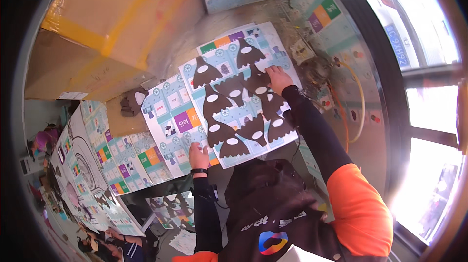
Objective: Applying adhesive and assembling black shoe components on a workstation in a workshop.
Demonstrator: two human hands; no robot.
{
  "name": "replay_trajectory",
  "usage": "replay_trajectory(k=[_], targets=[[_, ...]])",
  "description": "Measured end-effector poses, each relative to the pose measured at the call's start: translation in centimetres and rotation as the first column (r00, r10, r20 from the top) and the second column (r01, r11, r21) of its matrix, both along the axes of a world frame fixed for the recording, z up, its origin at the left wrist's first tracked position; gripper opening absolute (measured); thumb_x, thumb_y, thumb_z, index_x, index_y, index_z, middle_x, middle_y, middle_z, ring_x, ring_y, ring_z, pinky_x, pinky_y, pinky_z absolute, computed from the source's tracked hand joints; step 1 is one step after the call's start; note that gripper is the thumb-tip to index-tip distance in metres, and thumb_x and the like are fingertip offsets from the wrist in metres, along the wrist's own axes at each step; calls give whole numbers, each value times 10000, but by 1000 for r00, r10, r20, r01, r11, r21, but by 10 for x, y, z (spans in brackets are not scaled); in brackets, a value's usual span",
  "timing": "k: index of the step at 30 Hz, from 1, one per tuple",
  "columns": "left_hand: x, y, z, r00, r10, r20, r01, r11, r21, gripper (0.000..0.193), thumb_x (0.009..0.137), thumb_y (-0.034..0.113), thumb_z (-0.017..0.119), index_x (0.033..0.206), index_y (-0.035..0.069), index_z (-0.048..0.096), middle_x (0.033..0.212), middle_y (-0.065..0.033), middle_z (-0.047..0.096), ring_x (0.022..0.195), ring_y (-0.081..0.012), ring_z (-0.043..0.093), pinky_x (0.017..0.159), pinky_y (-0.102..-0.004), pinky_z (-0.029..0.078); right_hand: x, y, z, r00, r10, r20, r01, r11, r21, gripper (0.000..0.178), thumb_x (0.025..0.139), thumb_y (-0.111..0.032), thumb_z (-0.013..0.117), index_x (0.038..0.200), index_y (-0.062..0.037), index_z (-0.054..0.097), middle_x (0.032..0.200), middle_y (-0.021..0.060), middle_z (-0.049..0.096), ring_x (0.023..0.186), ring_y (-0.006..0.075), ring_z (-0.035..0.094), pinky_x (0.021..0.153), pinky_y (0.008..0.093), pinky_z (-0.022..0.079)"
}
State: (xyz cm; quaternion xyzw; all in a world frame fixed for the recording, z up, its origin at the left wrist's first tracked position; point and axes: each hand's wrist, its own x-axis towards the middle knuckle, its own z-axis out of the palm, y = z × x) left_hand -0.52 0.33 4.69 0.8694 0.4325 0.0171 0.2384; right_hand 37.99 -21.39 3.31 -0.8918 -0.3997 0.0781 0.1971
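Dark brown cut pieces (207, 73) with ragged edges and white ovals lie spread over a printed sheet (187, 74) with light-blue pictures. My right hand (279, 79) is at the sheet's right side, its fingers stretched out over the edge of another dark piece (257, 84). Its thumb is hidden. Beside the sheet's lower left edge rests my left hand (198, 155), fingers apart, on or just above a second printed sheet (168, 98). I see nothing held in it.
Large taped cardboard boxes (122, 13) stand at the far left. A small dark piece (132, 103) lies on brown cardboard. More printed sheets (114, 150) cover the left side. Yellow and orange hoses (360, 86) run along the right near the window. Other people (109, 247) sit at lower left.
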Motion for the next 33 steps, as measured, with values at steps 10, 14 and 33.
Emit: replay_trajectory(k=[10,14,33], targets=[[53,-2,-35,999,-17,38,10,984,178,341,734,112,729,984,48,506,926,-137,560,925,-339,541,818,-439,426,25,-1,5,972,140,-187,-132,990,58,266,756,-123,708,971,-30,581,884,130,626,872,252,643,726,382,530],[57,3,-42,998,-28,59,15,979,206,363,750,132,707,1037,48,501,986,-154,558,953,-358,541,826,-463,436,39,19,50,718,210,-664,106,909,403,213,875,-11,555,1087,-14,551,781,104,620,585,169,666,473,296,487],[158,69,2,971,-45,236,-24,960,280,369,778,76,659,1115,23,519,1004,-159,567,965,-347,534,840,-447,430,73,171,14,956,55,-289,23,965,260,318,786,-76,622,1101,-73,583,942,192,642,917,352,617,790,427,497]])
